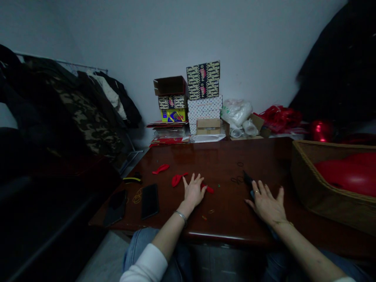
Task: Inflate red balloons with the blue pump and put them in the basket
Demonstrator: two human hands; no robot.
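My left hand (pixel 194 192) lies on the dark wooden table with its fingers spread, partly over a small red limp piece (pixel 209 190) that looks like an uninflated balloon. Two similar red balloons, a nearer one (pixel 176 180) and a farther one (pixel 161 169), lie to its left. My right hand (pixel 269 205) is spread out palm down over a dark pointed tool (pixel 247 178). Only the tool's tip and a bluish bit show, so its kind is unclear. Thin black loops (pixel 237 179) lie just left of that tip.
A wicker basket (pixel 305 188) holding large red shiny things stands at the right. Two dark phone-like slabs (pixel 149 201), yellow rubber bands (pixel 137 196) and a yellow-black tool (pixel 132 180) lie at the left. Stacked boxes (pixel 204 111) stand behind the table (pixel 229 152).
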